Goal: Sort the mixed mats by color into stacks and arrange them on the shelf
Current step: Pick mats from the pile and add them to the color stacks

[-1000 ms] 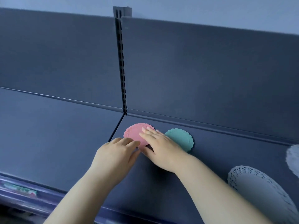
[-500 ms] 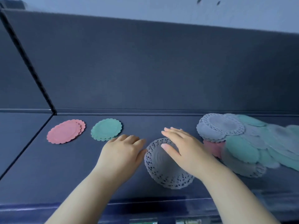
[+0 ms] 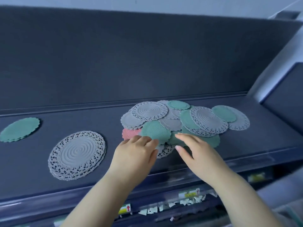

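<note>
A mixed pile of round grey, green and pink mats [image 3: 188, 118] lies on the dark shelf [image 3: 246, 145], right of centre. My left hand [image 3: 136, 151] rests at the pile's near edge, fingers touching a green mat [image 3: 155, 130] beside a pink mat [image 3: 130, 133]. My right hand [image 3: 195, 151] hovers over the pile's front, fingers spread, holding nothing. To the left lies a stack of grey lace mats [image 3: 77, 154]. A green mat stack [image 3: 20, 129] sits at the far left.
The shelf's dark back panel [image 3: 131, 63] rises behind the mats. A price-tag rail [image 3: 188, 194] with torn labels runs along the shelf's front edge. A grey side wall [image 3: 278, 71] closes the shelf at the right.
The view has swung right along the shelf. Both hands moved from the grey lace mat stack to the mixed pile. The pink stack is out of view.
</note>
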`<state>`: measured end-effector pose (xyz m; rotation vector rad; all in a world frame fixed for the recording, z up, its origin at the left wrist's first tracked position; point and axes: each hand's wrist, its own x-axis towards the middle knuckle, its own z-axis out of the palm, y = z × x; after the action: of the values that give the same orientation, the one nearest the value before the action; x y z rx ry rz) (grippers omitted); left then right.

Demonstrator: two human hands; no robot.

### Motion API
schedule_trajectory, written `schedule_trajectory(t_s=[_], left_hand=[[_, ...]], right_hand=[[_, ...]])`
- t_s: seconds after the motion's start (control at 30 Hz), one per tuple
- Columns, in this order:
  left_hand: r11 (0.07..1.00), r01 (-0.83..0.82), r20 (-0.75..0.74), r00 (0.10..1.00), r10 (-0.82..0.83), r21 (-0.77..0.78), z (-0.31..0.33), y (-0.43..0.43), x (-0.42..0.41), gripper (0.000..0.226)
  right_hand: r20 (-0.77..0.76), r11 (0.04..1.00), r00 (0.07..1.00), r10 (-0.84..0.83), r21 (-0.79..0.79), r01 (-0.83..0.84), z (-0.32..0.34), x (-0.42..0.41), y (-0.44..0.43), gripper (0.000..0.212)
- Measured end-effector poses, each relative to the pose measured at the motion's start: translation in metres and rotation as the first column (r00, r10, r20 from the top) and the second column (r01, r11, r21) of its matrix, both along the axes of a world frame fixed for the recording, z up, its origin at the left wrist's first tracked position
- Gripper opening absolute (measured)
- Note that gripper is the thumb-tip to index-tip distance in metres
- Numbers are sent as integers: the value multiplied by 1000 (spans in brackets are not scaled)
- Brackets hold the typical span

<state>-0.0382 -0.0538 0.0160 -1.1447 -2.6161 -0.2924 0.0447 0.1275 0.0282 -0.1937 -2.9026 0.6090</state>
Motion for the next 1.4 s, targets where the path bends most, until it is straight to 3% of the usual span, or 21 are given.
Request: schedule_trajectory(t_s=[0.2, 0.4, 0.6, 0.73, 0.83, 1.0, 1.13, 1.27, 1.4], left_hand=[[999, -49, 2, 999, 49, -11, -7, 5, -17, 36], [997, -70, -16, 997, 71, 31, -9, -7, -56, 36], [993, -117, -52, 992, 116, -10, -18, -20, -98, 38], [993, -110, 15, 994, 111, -29, -25, -13, -116, 15], [995, -97, 115, 988, 100, -37, -28, -4, -123, 26], [977, -187, 229, 951, 206, -102, -23, 2, -128, 29], [944, -229, 165, 948, 271, -237, -13, 5, -117, 28], [950, -291, 80, 950, 301, -114, -19, 6, -85, 13], [934, -356, 40, 934, 355, 29, -22, 7, -49, 34]], right_hand=[[-22, 1000, 999, 26, 1, -26, -9, -15, 12, 41], [-13, 997, 997, -72, -34, 72, -16, -59, 19, 36], [19, 991, 996, -92, 103, 90, -24, -90, 24, 37], [20, 993, 999, -45, 110, 43, -24, -90, 32, 39], [23, 994, 1000, -8, 113, 5, -24, -90, 36, 39], [-16, 980, 1000, 16, 197, -13, -29, -93, 40, 25], [-70, 975, 998, 5, 222, 11, -34, -97, 45, 8], [-195, 956, 978, 77, 292, -17, -40, -98, 52, 26], [-298, 969, 945, 138, 237, -66, -50, -97, 61, 25]])
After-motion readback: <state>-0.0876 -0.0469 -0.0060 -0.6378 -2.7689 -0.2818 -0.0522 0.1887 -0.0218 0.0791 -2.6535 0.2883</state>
